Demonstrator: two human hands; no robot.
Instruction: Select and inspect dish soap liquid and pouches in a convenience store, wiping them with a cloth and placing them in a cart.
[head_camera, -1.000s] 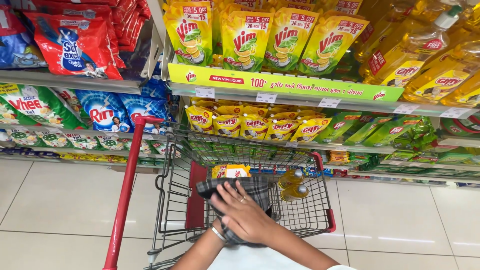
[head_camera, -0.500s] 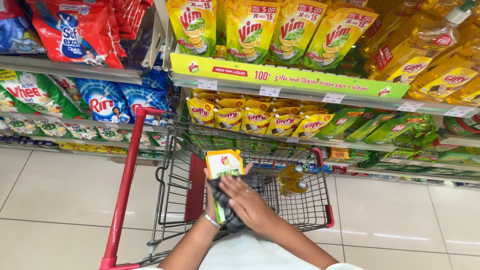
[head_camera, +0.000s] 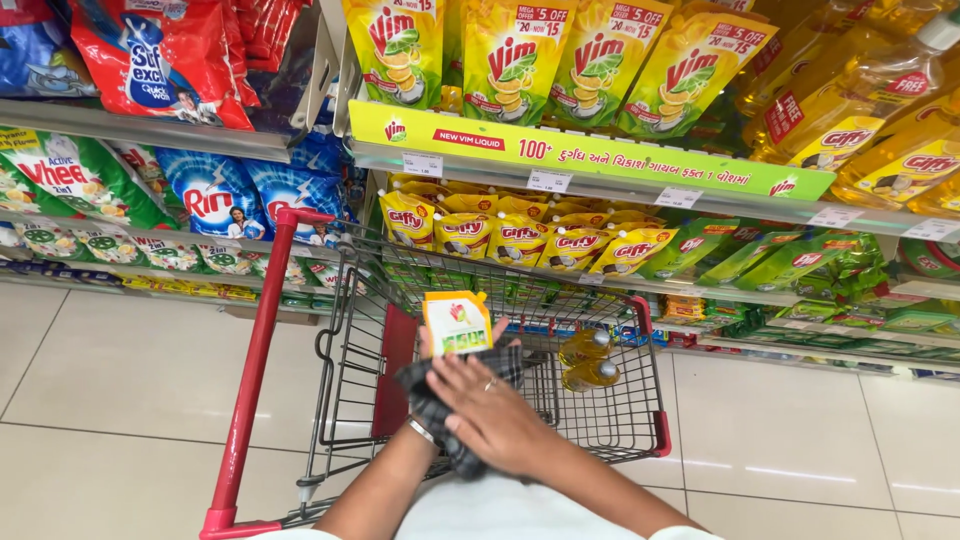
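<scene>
cart (head_camera: 258, 330): 1 | pouch (head_camera: 456, 322) held: 1 | cloth (head_camera: 440, 410): 1 | yellow bottles (head_camera: 590, 360) in cart: 2

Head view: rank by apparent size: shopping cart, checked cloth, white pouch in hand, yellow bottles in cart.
1. shopping cart
2. checked cloth
3. white pouch
4. yellow bottles, each smaller than the pouch, but they lie farther from the camera, so that gap is unsure.

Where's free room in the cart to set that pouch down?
Bare wire floor on the cart basket's left side, between the red seat flap and the two yellow bottles. Right-centre is taken by those bottles. Near end is crowded: both hands there, with a dark checked cloth and the pouch.
</scene>
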